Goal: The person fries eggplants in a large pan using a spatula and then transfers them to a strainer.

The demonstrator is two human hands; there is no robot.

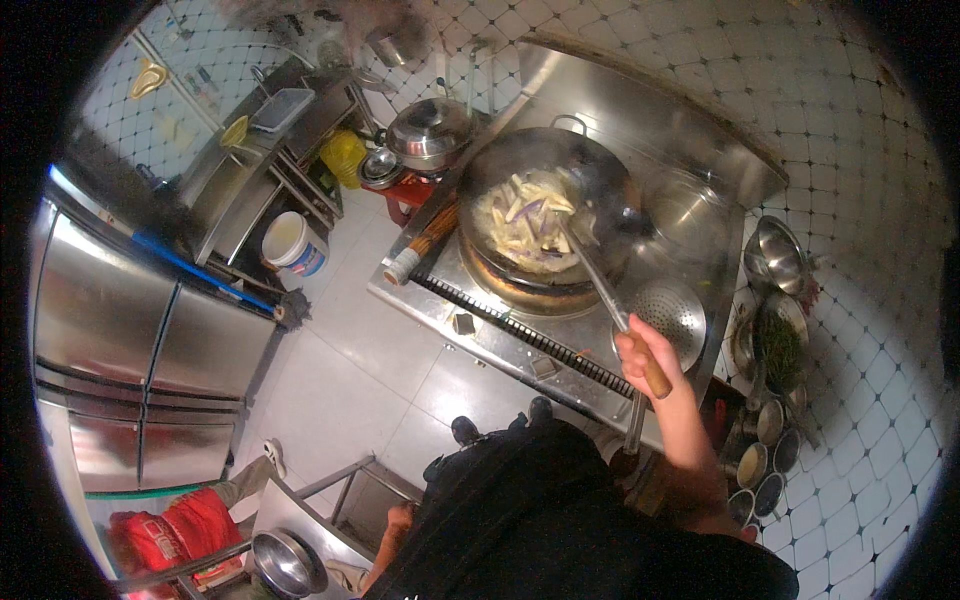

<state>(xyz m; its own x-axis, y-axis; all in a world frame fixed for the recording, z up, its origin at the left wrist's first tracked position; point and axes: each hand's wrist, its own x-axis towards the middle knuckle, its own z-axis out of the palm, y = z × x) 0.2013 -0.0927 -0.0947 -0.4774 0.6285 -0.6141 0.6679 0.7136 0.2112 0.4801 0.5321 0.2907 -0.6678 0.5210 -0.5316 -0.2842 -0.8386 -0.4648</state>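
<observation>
My right hand (649, 356) is closed around the wooden handle of a long metal wok ladle (600, 277). The ladle's head lies among pale, purple-skinned strips that look like eggplant (529, 214), in bubbling oil in a large black wok (487, 161). The wok sits on a round burner of a stainless steel stove (427, 315). Just beyond my right hand, a perforated metal strainer (679, 319) lies on the stove top. My left hand (401, 516) is low beside my body, near the metal frame of a table; its fingers are partly hidden.
A bamboo wok brush (431, 236) lies at the stove's left edge. Metal bowls (776, 255), greens (780, 345) and several seasoning pots (752, 465) stand at the right. A white bucket (289, 240) is on the floor. A person in red (180, 529) is at the lower left.
</observation>
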